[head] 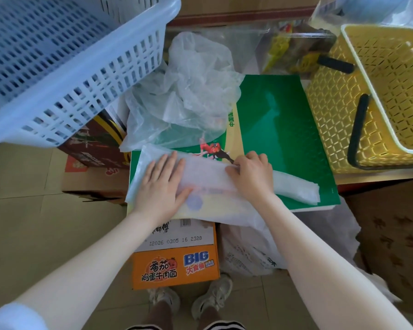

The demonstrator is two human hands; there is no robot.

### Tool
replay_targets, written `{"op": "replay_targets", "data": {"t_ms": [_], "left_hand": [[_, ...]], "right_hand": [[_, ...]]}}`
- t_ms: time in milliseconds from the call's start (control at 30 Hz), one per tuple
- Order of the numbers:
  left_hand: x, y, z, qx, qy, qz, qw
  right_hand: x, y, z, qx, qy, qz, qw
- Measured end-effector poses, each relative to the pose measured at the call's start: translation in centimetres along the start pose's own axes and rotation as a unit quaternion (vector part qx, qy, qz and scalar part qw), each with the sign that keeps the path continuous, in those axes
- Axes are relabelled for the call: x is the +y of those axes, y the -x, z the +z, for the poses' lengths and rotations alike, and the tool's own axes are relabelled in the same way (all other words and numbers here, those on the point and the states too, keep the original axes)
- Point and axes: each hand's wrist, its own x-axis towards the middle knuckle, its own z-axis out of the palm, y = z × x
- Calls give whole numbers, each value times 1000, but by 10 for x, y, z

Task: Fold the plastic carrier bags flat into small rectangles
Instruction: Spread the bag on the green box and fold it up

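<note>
A translucent white plastic bag (208, 175), folded into a long strip, lies across the near edge of a green box lid (284, 129). My left hand (161, 186) presses flat on the strip's left part, fingers spread. My right hand (250, 172) rests on the strip's middle, and its fingertips pinch the upper folded edge. The strip's right end (298, 189) sticks out past my right hand. Behind, a pile of crumpled clear bags (188, 91) sits on the lid's far left.
A blue slotted basket (57, 55) looms at the upper left. A yellow basket (379, 96) with black handles stands on the right. An orange noodle carton (177, 265) and more cardboard boxes sit below the lid. White bags (248, 251) lie by my feet.
</note>
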Motion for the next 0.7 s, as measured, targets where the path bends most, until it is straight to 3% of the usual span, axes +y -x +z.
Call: {"op": "replay_targets", "data": {"t_ms": [433,533,633,700], "left_hand": [[-34,-3,-6,-14,-7,33,999],[-33,-7,-5,-27,12,24,999],[-32,-7,-5,-38,6,24,999],[-32,-7,-5,-38,4,25,999]], "right_hand": [[0,2,2,7,32,16,999],[-4,6,5,50,45,39,997],[-28,16,12,105,81,-15,991],[-50,21,22,77,63,-67,993]]}}
